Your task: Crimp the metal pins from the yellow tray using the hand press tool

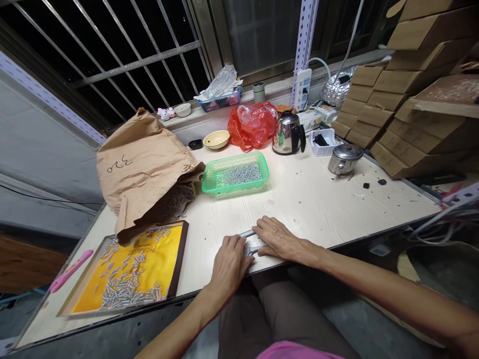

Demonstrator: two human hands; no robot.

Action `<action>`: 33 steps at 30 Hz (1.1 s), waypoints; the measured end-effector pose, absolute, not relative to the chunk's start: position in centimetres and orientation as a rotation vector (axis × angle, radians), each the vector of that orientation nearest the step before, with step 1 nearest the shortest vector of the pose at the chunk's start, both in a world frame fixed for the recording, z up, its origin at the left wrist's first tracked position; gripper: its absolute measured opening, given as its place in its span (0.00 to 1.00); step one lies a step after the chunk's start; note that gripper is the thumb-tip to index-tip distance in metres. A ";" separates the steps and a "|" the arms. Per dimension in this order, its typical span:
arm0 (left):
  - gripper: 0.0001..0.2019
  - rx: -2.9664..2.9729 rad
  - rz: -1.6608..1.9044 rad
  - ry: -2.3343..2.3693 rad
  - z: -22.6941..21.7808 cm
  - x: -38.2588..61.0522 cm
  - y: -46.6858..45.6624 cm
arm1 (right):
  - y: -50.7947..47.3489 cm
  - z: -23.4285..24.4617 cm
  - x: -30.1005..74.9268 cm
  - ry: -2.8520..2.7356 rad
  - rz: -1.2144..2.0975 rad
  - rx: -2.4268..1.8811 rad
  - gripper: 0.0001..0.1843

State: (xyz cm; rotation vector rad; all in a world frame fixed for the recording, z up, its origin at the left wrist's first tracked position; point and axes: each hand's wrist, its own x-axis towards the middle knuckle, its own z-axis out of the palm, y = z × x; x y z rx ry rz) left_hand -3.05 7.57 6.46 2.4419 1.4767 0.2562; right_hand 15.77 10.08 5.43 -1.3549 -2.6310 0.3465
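Observation:
At the table's front edge, a small grey metal piece with two bars (256, 248) lies between my hands. My left hand (230, 262) grips its left end, fingers bent over it. My right hand (279, 240) has its fingers closed around the right end. Part of the piece is hidden under the fingers, so its exact kind is unclear. To the left is a shallow tray (182, 254) with a yellow bottom, strewn with small silver metal pins (125, 289). Beyond the hands stands a green plastic basket (235, 188) holding many tiny metal parts (243, 174).
A large brown paper bag (145, 159) leans open over the tray, metal pieces inside. A pink-handled tool (71, 271) lies far left. Behind are a yellow bowl (216, 139), red plastic bag (251, 124), kettle (287, 133) and lidded pot (344, 158). Cardboard boxes (415, 114) are stacked right.

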 end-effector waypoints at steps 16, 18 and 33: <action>0.15 2.610 -0.112 1.078 7.1 -0.5 11.7 | 9.1 7.0 17.4 -2.637 0.493 -1.453 0.12; 0.12 2.602 -0.078 1.110 6.9 -0.5 11.7 | 9.2 6.5 17.3 -2.617 0.482 -1.437 0.07; 0.16 2.617 0.390 1.339 4.3 -0.1 7.7 | 10.9 5.9 19.3 -2.596 0.520 -1.227 0.22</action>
